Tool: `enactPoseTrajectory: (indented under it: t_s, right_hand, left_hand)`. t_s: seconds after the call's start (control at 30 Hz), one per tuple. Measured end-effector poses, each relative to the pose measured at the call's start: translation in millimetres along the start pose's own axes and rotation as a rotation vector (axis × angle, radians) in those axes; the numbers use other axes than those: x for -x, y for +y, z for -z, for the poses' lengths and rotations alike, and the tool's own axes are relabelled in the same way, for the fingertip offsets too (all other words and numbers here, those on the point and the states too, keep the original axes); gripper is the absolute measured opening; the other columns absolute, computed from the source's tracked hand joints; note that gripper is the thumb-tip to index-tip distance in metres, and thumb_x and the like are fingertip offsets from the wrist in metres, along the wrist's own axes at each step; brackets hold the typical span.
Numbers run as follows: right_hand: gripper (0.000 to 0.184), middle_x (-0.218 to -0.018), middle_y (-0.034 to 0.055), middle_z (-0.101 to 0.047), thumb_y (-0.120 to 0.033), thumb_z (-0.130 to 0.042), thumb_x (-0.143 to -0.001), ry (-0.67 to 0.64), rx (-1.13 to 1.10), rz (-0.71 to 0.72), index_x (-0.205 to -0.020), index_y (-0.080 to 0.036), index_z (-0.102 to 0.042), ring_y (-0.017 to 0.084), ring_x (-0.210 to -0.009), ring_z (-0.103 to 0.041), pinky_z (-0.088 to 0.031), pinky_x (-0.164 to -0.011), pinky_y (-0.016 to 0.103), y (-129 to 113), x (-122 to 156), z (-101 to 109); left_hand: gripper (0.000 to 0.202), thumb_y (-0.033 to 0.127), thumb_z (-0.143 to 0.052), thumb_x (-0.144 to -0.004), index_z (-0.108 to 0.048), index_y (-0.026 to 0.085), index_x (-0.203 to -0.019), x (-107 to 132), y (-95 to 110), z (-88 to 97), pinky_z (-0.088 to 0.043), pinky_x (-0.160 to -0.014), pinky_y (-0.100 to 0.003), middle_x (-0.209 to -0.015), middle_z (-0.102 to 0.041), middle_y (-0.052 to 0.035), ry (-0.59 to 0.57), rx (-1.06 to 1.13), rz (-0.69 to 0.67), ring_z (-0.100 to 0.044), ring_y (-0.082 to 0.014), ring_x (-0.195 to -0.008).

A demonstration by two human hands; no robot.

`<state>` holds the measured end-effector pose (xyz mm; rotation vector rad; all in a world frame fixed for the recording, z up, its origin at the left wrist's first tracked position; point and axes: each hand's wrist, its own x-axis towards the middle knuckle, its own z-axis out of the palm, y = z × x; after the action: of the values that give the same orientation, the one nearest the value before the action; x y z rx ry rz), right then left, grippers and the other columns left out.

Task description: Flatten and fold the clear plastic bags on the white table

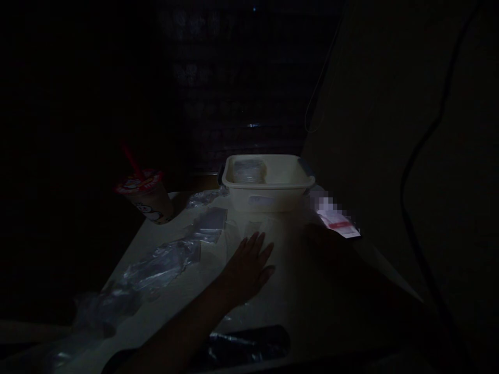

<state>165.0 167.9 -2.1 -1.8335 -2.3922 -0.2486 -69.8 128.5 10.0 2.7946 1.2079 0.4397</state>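
My left hand (249, 270) lies palm down on the pale tabletop, its fingers stretched out and apart. Just past its fingertips is a small flat clear packet (253, 227). My right hand (322, 241) is a dark, blurred shape beside a lit phone-like screen (339, 223); its fingers are lost in the gloom. Beyond both hands stands a cream plastic tub (268, 200) with a label on its front and a bundle of clear plastic packets (248, 170) inside. Clear plastic bags (163, 265) trail along the table to the left of my left hand.
A sealed drink cup (152, 202) with a red straw stands at the table's left edge. In front lies a dark, shiny plastic-like item (249, 343), partly under my left forearm. A black cable (409, 208) hangs on the right. The room is very dark.
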Motion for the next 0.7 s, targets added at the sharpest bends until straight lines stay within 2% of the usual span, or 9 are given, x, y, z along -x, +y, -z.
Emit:
enactPoseTrajectory:
  t_s: [0.07, 0.23, 0.33, 0.43, 0.5, 0.6, 0.7]
  right_hand:
    - [0.029, -0.102, 0.0099, -0.059, -0.018, -0.040, -0.073, 0.029, 0.023, 0.047, -0.096, -0.015, -0.058, 0.022, -0.090, -0.056, -0.044, -0.076, 0.035, -2.4, -1.2, 10.4]
    - [0.030, -0.090, 0.0104, -0.063, -0.012, -0.041, -0.068, 0.122, -0.085, 0.227, -0.090, -0.014, -0.060, 0.022, -0.081, -0.057, -0.044, -0.072, 0.036, -21.6, -5.5, 37.9]
    - [0.030, -0.087, 0.0097, -0.063, -0.009, -0.039, -0.068, 0.150, -0.197, 0.289, -0.087, -0.014, -0.061, 0.020, -0.081, -0.056, -0.043, -0.073, 0.035, -41.8, -12.3, 40.7]
    - [0.029, -0.085, 0.0082, -0.063, -0.008, -0.038, -0.067, 0.166, -0.268, 0.330, -0.086, -0.015, -0.060, 0.018, -0.080, -0.056, -0.042, -0.073, 0.033, -60.3, -20.7, 37.2]
    - [0.027, -0.085, 0.0076, -0.063, -0.009, -0.038, -0.069, 0.175, -0.285, 0.286, -0.085, -0.015, -0.060, 0.018, -0.080, -0.055, -0.042, -0.073, 0.032, -66.5, -25.2, 35.9]
    - [0.027, -0.087, 0.0062, -0.064, -0.014, -0.036, -0.073, 0.169, -0.279, 0.111, -0.087, -0.017, -0.060, 0.017, -0.080, -0.057, -0.042, -0.072, 0.029, -62.5, -29.2, 39.3]
    - [0.027, -0.085, 0.0050, -0.065, -0.018, -0.037, -0.074, 0.029, -0.239, -0.018, -0.088, -0.021, -0.060, 0.017, -0.076, -0.059, -0.043, -0.066, 0.029, -46.8, -29.8, 45.0]
  left_hand:
    - [0.046, 0.039, -0.027, -0.083, -0.025, 0.019, -0.125, 3.6, 4.2, -2.7, -0.023, -0.095, -0.047, -0.134, -0.021, -0.0134, -0.038, -0.048, 0.025, -0.012, -0.0265, -0.123]
    - [0.046, 0.040, -0.023, -0.083, -0.026, 0.019, -0.125, 5.5, 17.2, 0.6, -0.024, -0.094, -0.048, -0.132, -0.026, -0.0136, -0.086, -0.091, 0.086, -0.015, -0.0276, -0.122]
    - [0.046, 0.039, -0.025, -0.083, -0.029, 0.018, -0.124, 2.3, 27.0, 1.8, -0.024, -0.094, -0.048, -0.131, -0.028, -0.0137, -0.055, -0.089, 0.116, -0.018, -0.0270, -0.121]
    - [0.048, 0.038, -0.028, -0.083, -0.031, 0.010, -0.122, -2.9, 28.4, 4.2, -0.028, -0.093, -0.046, -0.128, -0.032, -0.0184, 0.003, -0.090, 0.140, -0.025, -0.0274, -0.119]
    - [0.047, 0.035, -0.030, -0.082, -0.035, 0.006, -0.119, -6.2, 22.4, 7.1, -0.030, -0.093, -0.045, -0.124, -0.037, -0.0199, 0.040, -0.092, 0.171, -0.031, -0.0268, -0.116]
    - [0.039, 0.029, -0.032, -0.082, -0.043, 0.007, -0.112, -9.2, 7.9, 10.2, -0.029, -0.094, -0.043, -0.117, -0.047, -0.0174, 0.052, -0.108, 0.201, -0.040, -0.0250, -0.111]
    - [0.038, 0.027, -0.033, -0.081, -0.044, 0.007, -0.112, -9.9, -2.9, 8.9, -0.030, -0.093, -0.043, -0.119, -0.045, -0.0177, 0.017, -0.136, 0.193, -0.039, -0.0252, -0.111]
